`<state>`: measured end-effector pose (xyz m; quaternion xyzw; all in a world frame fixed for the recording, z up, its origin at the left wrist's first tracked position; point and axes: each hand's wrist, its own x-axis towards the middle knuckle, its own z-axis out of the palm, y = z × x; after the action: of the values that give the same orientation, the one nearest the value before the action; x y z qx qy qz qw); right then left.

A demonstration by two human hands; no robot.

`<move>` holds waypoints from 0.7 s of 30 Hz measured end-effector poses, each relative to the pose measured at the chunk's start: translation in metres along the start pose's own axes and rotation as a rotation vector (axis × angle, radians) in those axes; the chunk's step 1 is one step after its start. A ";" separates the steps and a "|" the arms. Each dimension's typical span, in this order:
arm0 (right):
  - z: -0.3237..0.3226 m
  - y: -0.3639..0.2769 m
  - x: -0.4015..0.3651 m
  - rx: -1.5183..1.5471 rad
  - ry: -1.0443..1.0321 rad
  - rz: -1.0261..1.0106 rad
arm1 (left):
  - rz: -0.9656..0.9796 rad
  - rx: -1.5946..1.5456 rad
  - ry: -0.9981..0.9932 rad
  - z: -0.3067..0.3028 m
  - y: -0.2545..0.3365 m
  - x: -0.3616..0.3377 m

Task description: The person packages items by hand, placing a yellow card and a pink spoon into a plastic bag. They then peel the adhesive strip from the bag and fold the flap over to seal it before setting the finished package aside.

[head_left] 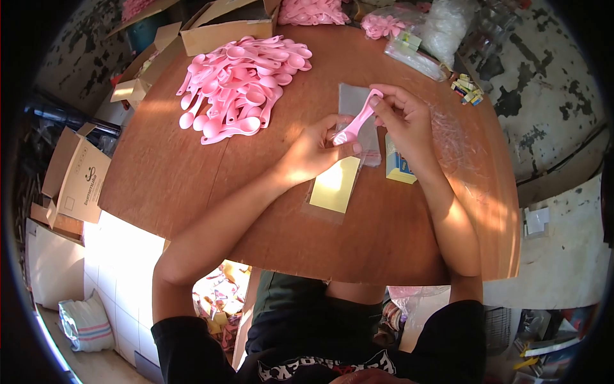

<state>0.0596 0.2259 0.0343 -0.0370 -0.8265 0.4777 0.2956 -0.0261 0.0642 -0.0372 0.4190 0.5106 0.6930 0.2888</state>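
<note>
A pink measuring spoon [362,121] slants between my two hands above the table. My right hand [407,118] pinches its upper handle end with thumb and fingers. Lower down, my left hand [314,152] grips the bowl end, with its thumb in front; its fingers are partly hidden. Just under the left hand, a pale yellow card [336,185] lies in a clear plastic sleeve on the tabletop. A stack of clear plastic bags [355,96] rests behind the spoon. Beside my right wrist sits a stack of yellow and blue cards [401,171], partly covered by the forearm.
A big heap of pink spoons [246,83] occupies the left of the wooden table [173,185]. Cardboard boxes [230,29] stand at the back left. Bagged pink pieces [382,25], a plastic roll [448,29] and small yellow packets [467,89] lie along the far right.
</note>
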 end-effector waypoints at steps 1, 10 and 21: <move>0.001 -0.002 -0.001 0.000 -0.002 0.001 | -0.001 -0.001 0.002 0.000 0.002 0.000; 0.006 -0.019 -0.010 -0.081 0.059 -0.076 | -0.031 -0.038 -0.009 0.008 0.018 -0.004; 0.009 -0.023 -0.013 -0.060 0.037 -0.193 | -0.022 -0.099 0.039 0.014 0.020 -0.008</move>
<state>0.0701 0.2020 0.0436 0.0250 -0.8344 0.4215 0.3542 -0.0092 0.0580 -0.0190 0.3850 0.4858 0.7224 0.3065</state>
